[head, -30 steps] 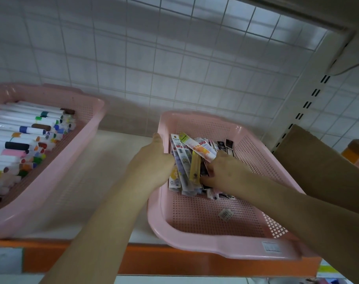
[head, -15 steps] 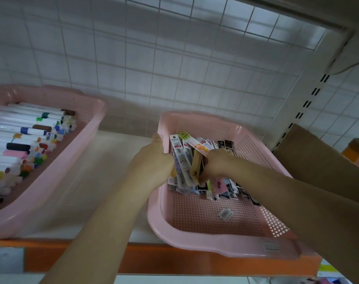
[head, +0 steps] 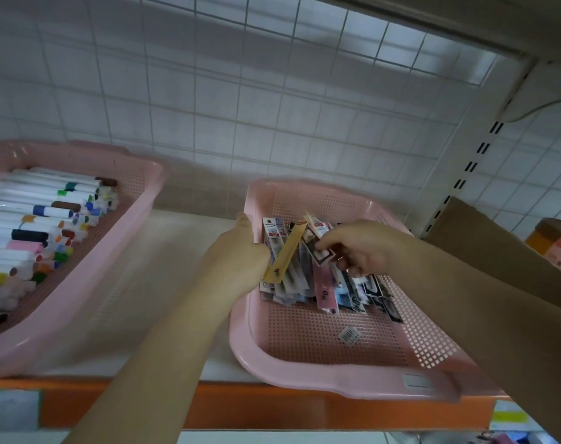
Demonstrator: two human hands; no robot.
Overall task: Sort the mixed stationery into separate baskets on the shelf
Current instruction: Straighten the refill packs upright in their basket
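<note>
A pink mesh basket [head: 343, 376] sits on the shelf at centre right, holding several flat stationery packets [head: 308, 283]. My left hand [head: 237, 257] grips a bundle of these packets at the basket's left wall, a tan packet [head: 285, 251] sticking up from it. My right hand [head: 362, 248] pinches a small black-and-white packet [head: 319, 253] just above the pile. A second pink basket [head: 80, 283] at the left is filled with several white markers [head: 32, 225] with coloured caps.
The white shelf [head: 164, 283] has an orange front edge [head: 272, 411]. Behind is a tiled wall [head: 240, 107]. A slotted upright [head: 465, 174] and a brown cardboard sheet [head: 484, 238] stand at the right. A loose barcode sticker [head: 349, 334] lies in the basket.
My right hand rose out of the pile and now pinches a small packet. The left hand's bundle tilted upright against the basket's left wall.
</note>
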